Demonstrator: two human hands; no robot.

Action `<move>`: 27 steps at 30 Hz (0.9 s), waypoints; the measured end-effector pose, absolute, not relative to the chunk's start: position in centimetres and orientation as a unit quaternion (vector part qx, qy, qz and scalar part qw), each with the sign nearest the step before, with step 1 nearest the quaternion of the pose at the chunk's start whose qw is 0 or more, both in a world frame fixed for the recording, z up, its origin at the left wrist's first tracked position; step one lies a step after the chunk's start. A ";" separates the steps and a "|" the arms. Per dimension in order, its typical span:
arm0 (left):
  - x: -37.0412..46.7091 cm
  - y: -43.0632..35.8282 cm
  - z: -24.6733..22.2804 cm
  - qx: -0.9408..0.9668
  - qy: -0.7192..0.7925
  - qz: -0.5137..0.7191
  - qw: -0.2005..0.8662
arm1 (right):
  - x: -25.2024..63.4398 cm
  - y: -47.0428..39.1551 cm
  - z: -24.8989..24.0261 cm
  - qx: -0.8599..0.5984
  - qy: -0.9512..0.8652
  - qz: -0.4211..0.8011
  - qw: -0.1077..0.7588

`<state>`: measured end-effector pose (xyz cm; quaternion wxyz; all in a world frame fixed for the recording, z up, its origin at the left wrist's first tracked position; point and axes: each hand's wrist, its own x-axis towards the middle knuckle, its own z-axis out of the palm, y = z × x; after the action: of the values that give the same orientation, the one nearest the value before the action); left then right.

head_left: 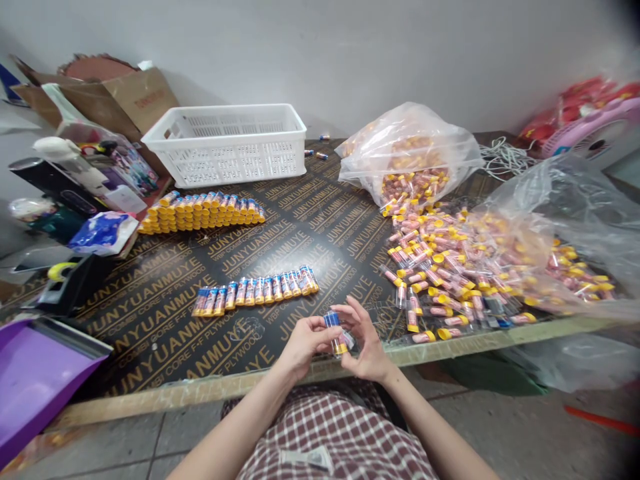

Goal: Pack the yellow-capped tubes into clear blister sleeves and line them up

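Several slanting lines of gold print (315,208) cross the black surface (350,200), reading JUNYUANMUYE in large capitals and, in smaller ones, WBP COMBI CORE F-F PLYWOOD. Just over the middle of its front edge, the person's left hand (301,343) pinches a small tube (334,328) with a blue end and a yellow end between thumb and fingers; any lettering on it is too small to read. The right hand (367,347) curves around the other side, fingers half bent and thumb near the yellow end; whether it grips the tube cannot be told. Behind the left hand lies a single row (259,291) of blue-and-yellow-ended tubes, and farther back, toward the left edge, a layered stack (203,215) of them shows its yellow ends. Near the back edge stands a white slotted crate (240,160), its floor hidden, with a few loose tubes (322,157) beside its right end. Toward the back right corner, a clear plastic bag (415,127) holds many yellow-capped tubes (413,183), its mouth open onto a wide heap (440,260) reaching the front edge; more clear plastic (530,200) drapes the heap's right part. By the back left corner, a brown paper bag (143,100) bears red letters too blurred to read.
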<state>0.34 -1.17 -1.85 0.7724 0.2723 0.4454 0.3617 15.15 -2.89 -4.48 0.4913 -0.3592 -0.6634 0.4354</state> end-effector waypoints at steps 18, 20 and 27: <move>-2.3 3.0 -2.2 0.323 0.516 0.447 0.655 | 14.9 0.6 -4.9 -0.392 -0.664 0.450 0.450; -3.6 5.6 -2.3 0.387 0.571 0.480 0.543 | 14.6 2.7 -5.9 -0.455 -0.626 0.454 0.442; -4.4 10.1 -3.3 0.566 0.684 0.372 0.270 | 12.6 6.0 -7.6 -0.523 -0.618 0.430 0.399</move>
<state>-4.38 10.05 -3.30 0.2703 0.5659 0.6840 0.3725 12.64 5.99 -7.56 0.3994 -0.5233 -0.6175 0.4305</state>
